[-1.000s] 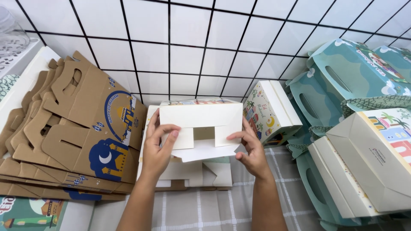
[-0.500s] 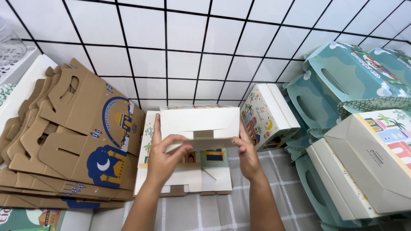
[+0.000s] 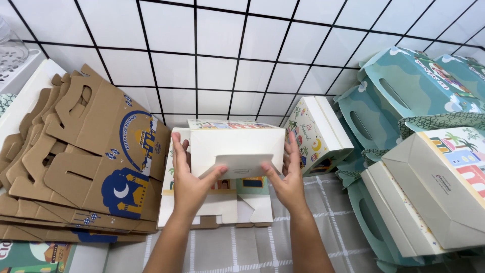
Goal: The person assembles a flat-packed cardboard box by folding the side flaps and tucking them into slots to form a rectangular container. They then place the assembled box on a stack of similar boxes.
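Left of the grip, a fanned stack of flat brown cardboard carriers (image 3: 86, 162) with blue moon prints leans on the grey checked table (image 3: 323, 222). Right of the grip stands a folded white box with colourful prints (image 3: 318, 134); farther right, teal handled boxes (image 3: 404, 86) pile up. Behind is a white tiled wall (image 3: 227, 55)

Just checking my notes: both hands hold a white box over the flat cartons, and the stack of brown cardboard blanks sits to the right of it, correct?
Not quite. The head view shows the left hand and right hand holding the white box, but the brown cardboard blanks are stacked to its left, not right.
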